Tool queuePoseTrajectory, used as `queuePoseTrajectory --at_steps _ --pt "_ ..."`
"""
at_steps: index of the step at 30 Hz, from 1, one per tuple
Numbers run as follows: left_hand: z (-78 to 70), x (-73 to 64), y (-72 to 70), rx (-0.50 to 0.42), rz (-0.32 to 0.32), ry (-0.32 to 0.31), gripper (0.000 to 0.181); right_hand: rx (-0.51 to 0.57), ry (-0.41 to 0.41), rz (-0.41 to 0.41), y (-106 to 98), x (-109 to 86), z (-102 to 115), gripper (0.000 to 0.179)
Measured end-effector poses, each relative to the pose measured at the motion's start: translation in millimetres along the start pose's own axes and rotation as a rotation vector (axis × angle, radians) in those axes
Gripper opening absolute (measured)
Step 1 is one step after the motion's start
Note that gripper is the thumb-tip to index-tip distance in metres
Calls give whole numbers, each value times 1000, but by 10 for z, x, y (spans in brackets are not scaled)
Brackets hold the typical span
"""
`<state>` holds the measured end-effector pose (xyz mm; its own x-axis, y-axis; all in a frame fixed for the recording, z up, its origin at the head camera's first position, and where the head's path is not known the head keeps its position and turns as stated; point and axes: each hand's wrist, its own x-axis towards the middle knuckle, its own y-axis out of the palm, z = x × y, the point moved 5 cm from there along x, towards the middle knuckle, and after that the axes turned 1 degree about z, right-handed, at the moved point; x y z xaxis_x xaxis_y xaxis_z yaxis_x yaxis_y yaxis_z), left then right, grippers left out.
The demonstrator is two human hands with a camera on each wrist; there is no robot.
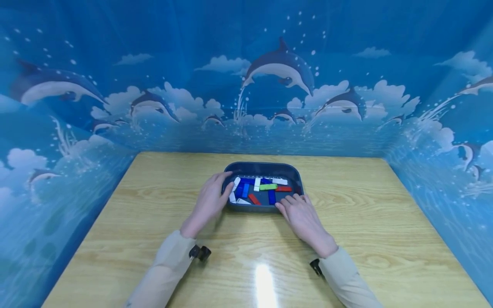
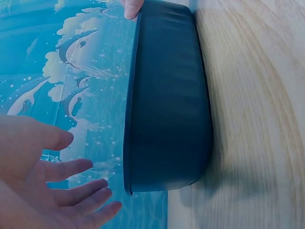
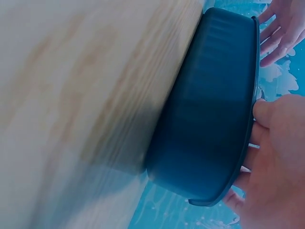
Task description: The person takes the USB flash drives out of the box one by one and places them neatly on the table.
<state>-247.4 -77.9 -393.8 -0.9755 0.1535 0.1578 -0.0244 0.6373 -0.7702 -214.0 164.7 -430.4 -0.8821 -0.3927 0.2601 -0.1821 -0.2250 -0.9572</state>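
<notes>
A dark rectangular bin (image 1: 246,208) with rounded corners stands on the table. In it lie small flat bars: several white and blue ones, red ones such as the red bar (image 1: 254,199), and one green bar (image 1: 268,187). My left hand (image 1: 211,194) is at the bin's left side, fingertips right at the rim in the head view; the left wrist view shows its fingers spread, with nothing in them. My right hand (image 1: 301,214) lies over the near right corner, its thumb at the rim and its relaxed fingers reaching over the edge in the right wrist view.
The wood-grain table (image 1: 346,205) extends around the bin on all sides. A blue curtain with printed dolphins (image 1: 246,128) encloses the back and both sides. Dark wrist cameras sit at the left cuff (image 1: 175,248) and the right cuff (image 1: 340,267).
</notes>
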Motion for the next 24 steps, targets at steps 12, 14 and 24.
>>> queuePoseTrajectory --at_steps 12,14,24 --pt "-82 114 24 36 39 25 36 5 -1 1 -4 6 5 34" --pt "-101 150 30 49 49 27 34 8 -3 -2 -6 6 7 33" --pt "-153 358 130 200 115 63 23 -4 -13 -19 -15 10 15 33"
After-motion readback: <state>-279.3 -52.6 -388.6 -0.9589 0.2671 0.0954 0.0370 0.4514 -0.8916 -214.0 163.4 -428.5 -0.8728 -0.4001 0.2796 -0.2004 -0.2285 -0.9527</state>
